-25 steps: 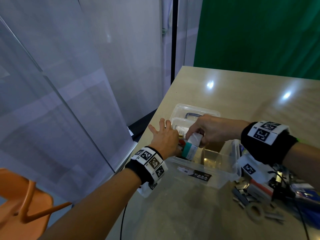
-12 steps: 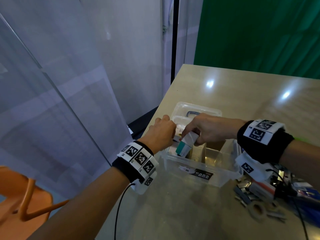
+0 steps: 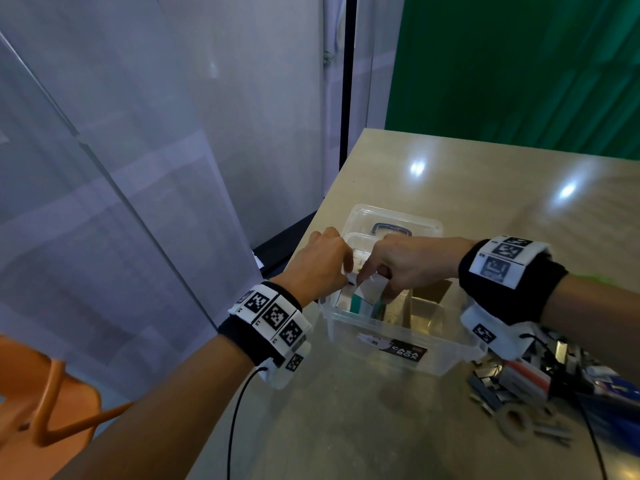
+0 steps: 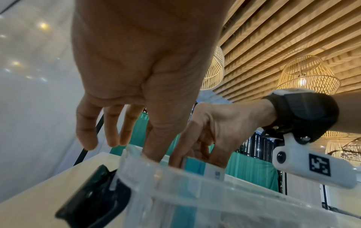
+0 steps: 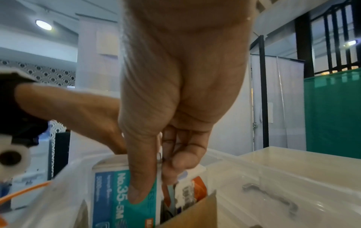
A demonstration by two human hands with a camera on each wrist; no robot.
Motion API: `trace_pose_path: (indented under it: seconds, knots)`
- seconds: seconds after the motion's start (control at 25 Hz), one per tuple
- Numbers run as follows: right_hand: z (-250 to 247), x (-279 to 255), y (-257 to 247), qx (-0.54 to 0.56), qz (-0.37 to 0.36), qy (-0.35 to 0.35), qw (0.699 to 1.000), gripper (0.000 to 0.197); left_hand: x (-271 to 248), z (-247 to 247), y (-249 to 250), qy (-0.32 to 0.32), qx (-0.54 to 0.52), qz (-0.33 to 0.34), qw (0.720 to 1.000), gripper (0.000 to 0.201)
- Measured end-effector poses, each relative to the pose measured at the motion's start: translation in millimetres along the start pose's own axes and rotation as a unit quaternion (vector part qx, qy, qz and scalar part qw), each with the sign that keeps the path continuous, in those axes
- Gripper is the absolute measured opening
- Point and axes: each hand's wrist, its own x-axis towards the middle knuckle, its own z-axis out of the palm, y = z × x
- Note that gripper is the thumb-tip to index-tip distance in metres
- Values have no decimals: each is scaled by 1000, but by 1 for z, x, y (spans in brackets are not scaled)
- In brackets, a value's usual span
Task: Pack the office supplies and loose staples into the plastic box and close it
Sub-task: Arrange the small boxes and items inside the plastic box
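I see the table (image 3: 450, 188) first, pale wood, and I take the clear plastic box (image 3: 408, 336) on it as my landmark. The box stands open near the table's left edge. Its lid (image 3: 394, 220) lies flat just behind the box, top side down, with a dark handle showing through it.

To the right of the box, close by its right end, lies a heap of loose supplies (image 3: 526, 379): staple strips, small packets and a tape ring, too jumbled to sort apart.

Inside the box, at its left end, a teal and white staple packet (image 5: 125, 192) stands upright, printed "No.35-5M". Beside it, still within the box, are an orange and white packet (image 5: 193, 189) and a brown cardboard piece (image 5: 195, 209) nearer the box's middle.

My right hand (image 3: 412, 265) reaches down over the left end of the box and pinches the staple packet at its top, thumb (image 5: 140, 177) flat on the printed face and fingers curled behind it. The packet hangs below the grip, its lower part already below the box rim.

My left hand (image 3: 322, 268) sits at the left end of the box, its thumb dipping just inside the rim next to the staple packet and the other fingers (image 4: 111, 128) hanging loose outside, gripping nothing that I can make out.
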Motion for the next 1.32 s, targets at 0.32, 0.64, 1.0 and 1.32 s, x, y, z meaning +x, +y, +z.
trace_pose_path:
  seconds: [0.32,0.64,1.0,1.32]
  knots:
    - [-10,6,-2,-101,32,-3,994,51,0,-21,16,-62,-55,38,996,17]
    - [10,11,-3,-149,8,12,989,42,3,-17,15,-154,-46,27,987,21]
    - [18,13,-1,-163,33,35,985,24,0,-7,32,-101,49,26,993,33]
    - [-8,-38,19,-3,79,77,994,26,13,-12,51,-63,29,21,997,24]
